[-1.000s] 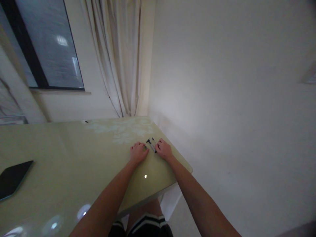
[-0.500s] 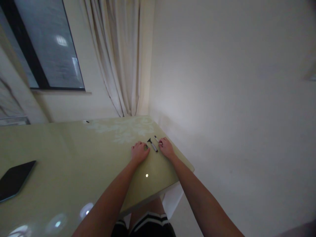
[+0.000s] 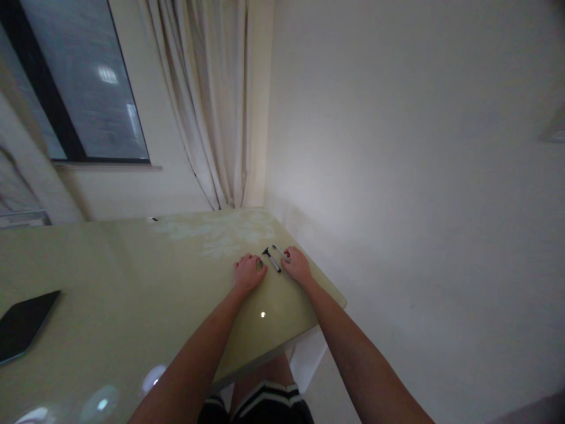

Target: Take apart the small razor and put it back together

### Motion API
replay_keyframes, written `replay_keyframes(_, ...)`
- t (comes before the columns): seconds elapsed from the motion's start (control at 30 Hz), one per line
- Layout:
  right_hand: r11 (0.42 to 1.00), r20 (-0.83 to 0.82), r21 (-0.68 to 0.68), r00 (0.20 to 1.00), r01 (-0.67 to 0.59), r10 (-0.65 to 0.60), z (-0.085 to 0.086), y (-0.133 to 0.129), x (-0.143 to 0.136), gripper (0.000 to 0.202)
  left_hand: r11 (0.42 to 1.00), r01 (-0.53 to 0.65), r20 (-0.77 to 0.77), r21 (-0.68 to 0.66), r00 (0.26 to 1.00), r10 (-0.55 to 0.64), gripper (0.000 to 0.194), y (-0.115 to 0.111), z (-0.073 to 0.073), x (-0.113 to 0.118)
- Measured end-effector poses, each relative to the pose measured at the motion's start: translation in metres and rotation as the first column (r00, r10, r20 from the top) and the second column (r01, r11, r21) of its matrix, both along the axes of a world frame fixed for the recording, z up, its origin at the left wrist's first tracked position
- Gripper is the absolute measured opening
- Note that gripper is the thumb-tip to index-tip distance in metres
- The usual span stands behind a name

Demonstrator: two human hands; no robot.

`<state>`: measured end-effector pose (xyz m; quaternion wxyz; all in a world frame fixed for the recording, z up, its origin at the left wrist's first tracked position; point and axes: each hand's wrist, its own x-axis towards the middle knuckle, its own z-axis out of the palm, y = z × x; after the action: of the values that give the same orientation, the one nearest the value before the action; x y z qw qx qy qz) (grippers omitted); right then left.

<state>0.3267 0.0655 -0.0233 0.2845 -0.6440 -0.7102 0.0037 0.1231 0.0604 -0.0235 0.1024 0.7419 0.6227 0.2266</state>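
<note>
A razor [image 3: 272, 261] with a dark head and a pale handle lies on the greenish table [image 3: 176, 294], between my two hands. My left hand [image 3: 249, 272] rests on the table left of it, fingers bent, with a small dark item [image 3: 261, 264] between thumb and fingers. My right hand [image 3: 296, 265] is to the right of the razor, its fingers closed on a thin white stick [image 3: 278, 251] with a dark tip that points away from me.
A dark flat object [image 3: 27, 324] lies at the table's left. Near the back edge is a small black and white item [image 3: 153, 219]. A wall [image 3: 397, 176] borders the table's right side; a curtain [image 3: 220, 106] hangs behind.
The white stick and my right fingers have shifted slightly left, closer to the razor. My left hand and the razor are nearly where they were.
</note>
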Motion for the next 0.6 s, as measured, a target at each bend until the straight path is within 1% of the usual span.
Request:
replay_keyframes(0.1,0.999,-0.009,0.032,0.999,0.043,-0.043,0.001,-0.003,-0.002,0.01,0.999,0.008,0.037,-0.036,0.999,-0.006,0.039,0.003,0.003,-0.004)
replay_keyframes(0.17,0.996,-0.02,0.054,0.998,0.065,-0.064,0.001,-0.004,-0.002,0.009,0.996,0.06,0.06,-0.061,0.997,-0.056,0.035,0.006,0.007,-0.015)
replay_keyframes(0.2,0.995,-0.022,0.063,0.997,0.072,-0.07,0.001,-0.004,-0.002,0.009,0.993,0.101,0.069,-0.069,0.993,-0.096,0.033,0.007,0.009,-0.024)
replay_keyframes(0.27,0.994,-0.021,0.082,0.997,0.074,-0.073,0.001,-0.003,-0.002,0.01,0.983,0.17,0.082,-0.076,0.983,-0.163,0.032,0.01,0.011,-0.051)
replay_keyframes(0.3,0.993,-0.017,0.091,0.997,0.076,-0.074,0.001,-0.003,-0.002,0.012,0.981,0.179,0.086,-0.076,0.981,-0.172,0.032,0.011,0.012,-0.068)
replay_keyframes(0.37,0.99,0.003,0.111,0.996,0.087,-0.088,0.003,-0.003,-0.002,0.017,0.984,0.165,0.102,-0.07,0.982,-0.157,0.034,0.012,0.01,-0.106)
replay_keyframes(0.43,0.99,0.058,0.125,0.996,0.066,-0.074,0.005,-0.004,-0.003,0.022,0.991,0.116,0.084,-0.069,0.99,-0.11,0.036,0.009,0.005,-0.144)
replay_keyframes(0.5,0.992,0.151,0.121,0.989,-0.022,0.003,0.007,-0.008,-0.005,0.027,0.997,0.038,0.064,-0.06,0.997,-0.035,0.04,0.002,-0.002,-0.175)
replay_keyframes(0.53,0.991,0.201,0.112,0.978,-0.077,0.053,0.008,-0.01,-0.006,0.03,0.998,0.008,0.07,-0.054,0.998,-0.004,0.043,-0.002,-0.005,-0.186)
replay_keyframes(0.6,0.984,0.286,0.079,0.949,-0.161,0.132,0.011,-0.013,-0.011,0.034,0.999,0.005,0.096,-0.038,0.995,-0.001,0.045,-0.011,-0.009,-0.198)
